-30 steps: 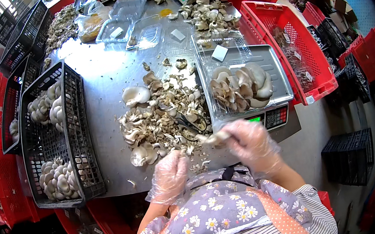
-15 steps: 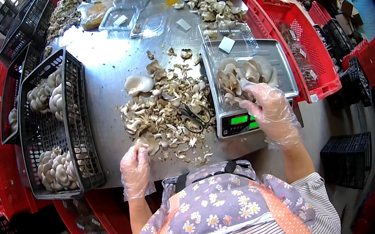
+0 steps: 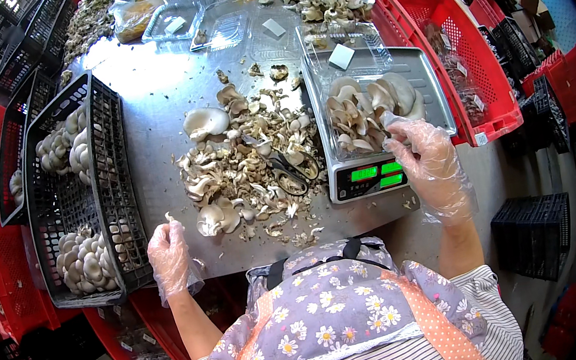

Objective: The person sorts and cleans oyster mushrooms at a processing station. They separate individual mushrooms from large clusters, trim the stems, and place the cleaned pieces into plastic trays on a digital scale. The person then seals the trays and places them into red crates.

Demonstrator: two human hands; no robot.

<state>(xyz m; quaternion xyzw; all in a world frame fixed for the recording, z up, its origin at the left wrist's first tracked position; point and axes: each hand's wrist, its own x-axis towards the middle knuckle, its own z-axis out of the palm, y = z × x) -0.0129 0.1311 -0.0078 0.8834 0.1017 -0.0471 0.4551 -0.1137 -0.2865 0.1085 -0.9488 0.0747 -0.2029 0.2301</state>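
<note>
A: Starting with the head view, what to note of surface and room?

B: Looking down on a stainless-steel table (image 3: 157, 162), glaring with light toward the upper left and strewn with crumbs near the centre. Seeing red plastic crates (image 3: 7, 252) at far left, a black mesh crate (image 3: 125, 197) with clustered mushrooms at centre left, and a red perforated crate (image 3: 494, 127) with packed bags at upper right. Noting also a black floor crate (image 3: 533, 236) at lower right, and clear empty trays (image 3: 221, 30) at the top.

A: And the hands?

B: Both in thin clear gloves. With the left hand (image 3: 171, 257), at lower left of centre, pinching thumb and fingers together around a small pale scrap (image 3: 170, 217). With the right hand (image 3: 433, 166), at right of centre, curling partly open, reaching fingertips to the near right edge of the boxed mushrooms; impossible to tell whether gripping one.

A: Where to find the mushrooms, then?

B: Boxed oyster mushrooms (image 3: 360, 113): in a clear hinged container (image 3: 376, 47) on a digital scale (image 3: 345, 186) with green-lit displays, just beyond the right fingertips. Loose mushroom pile (image 3: 226, 167): mid-frame between the hands and farther up the table, with black-handled scissors (image 3: 290, 179) lying on its right side.
</note>
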